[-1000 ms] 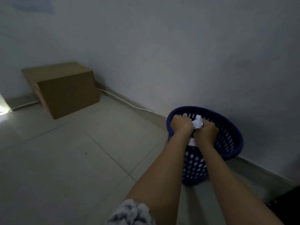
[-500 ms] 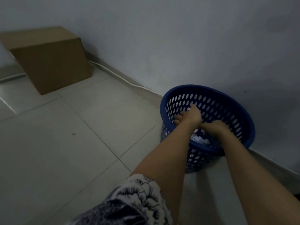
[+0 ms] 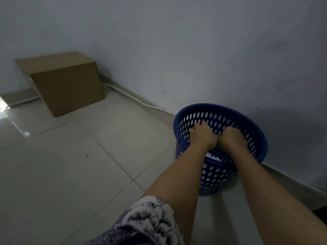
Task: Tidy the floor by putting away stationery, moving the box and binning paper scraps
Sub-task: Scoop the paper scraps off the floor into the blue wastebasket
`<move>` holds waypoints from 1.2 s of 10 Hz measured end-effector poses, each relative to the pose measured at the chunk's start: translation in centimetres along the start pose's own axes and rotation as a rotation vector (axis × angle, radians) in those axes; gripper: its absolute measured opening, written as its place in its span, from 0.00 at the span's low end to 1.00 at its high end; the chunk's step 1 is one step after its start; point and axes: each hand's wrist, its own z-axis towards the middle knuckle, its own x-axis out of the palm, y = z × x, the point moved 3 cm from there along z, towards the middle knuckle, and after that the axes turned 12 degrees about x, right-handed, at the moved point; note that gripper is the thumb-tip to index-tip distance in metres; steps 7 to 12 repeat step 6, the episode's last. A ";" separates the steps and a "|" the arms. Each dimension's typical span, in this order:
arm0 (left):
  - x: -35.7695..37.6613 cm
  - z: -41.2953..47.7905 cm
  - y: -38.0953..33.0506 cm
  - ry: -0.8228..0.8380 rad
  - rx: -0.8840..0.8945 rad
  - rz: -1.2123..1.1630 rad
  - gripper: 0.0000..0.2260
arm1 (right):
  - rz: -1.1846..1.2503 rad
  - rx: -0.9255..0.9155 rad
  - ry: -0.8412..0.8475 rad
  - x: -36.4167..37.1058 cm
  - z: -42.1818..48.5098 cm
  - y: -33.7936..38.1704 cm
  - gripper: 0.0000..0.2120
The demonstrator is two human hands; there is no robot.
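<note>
A blue perforated plastic basket point(image 3: 254, 137) stands on the floor against the wall. Both my hands reach down inside it, side by side and palms down. My left hand point(image 3: 203, 135) has its fingers bent towards the far wall of the basket. My right hand point(image 3: 231, 137) touches it on the right, fingers curled under and hidden. White crumpled paper scraps point(image 3: 213, 157) lie in the basket below my wrists. Whether either hand still holds paper is hidden. A brown cardboard box point(image 3: 69, 85) sits closed on the floor in the far left corner.
Pale tiled floor point(image 3: 70, 165) stretches between box and basket. A white cable point(image 3: 131, 98) runs along the skirting from the box towards the basket. My patterned sleeve point(image 3: 146, 221) shows at the bottom. Something dark point(image 3: 323, 213) sits at the right edge.
One second ago both hands held crumpled white paper above the basket rim. They have since gone down inside the basket, and the paper now lies below my wrists.
</note>
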 end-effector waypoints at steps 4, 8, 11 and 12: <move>-4.9 -6.4 1.4 -0.067 0.134 0.132 0.18 | 0.027 0.023 -0.014 0.0 -6.2 2.4 0.34; -14.1 -12.5 8.2 -0.144 0.071 0.278 0.23 | 0.120 -0.239 -0.157 4.1 -14.7 10.6 0.25; -14.1 -12.5 8.2 -0.144 0.071 0.278 0.23 | 0.120 -0.239 -0.157 4.1 -14.7 10.6 0.25; -14.1 -12.5 8.2 -0.144 0.071 0.278 0.23 | 0.120 -0.239 -0.157 4.1 -14.7 10.6 0.25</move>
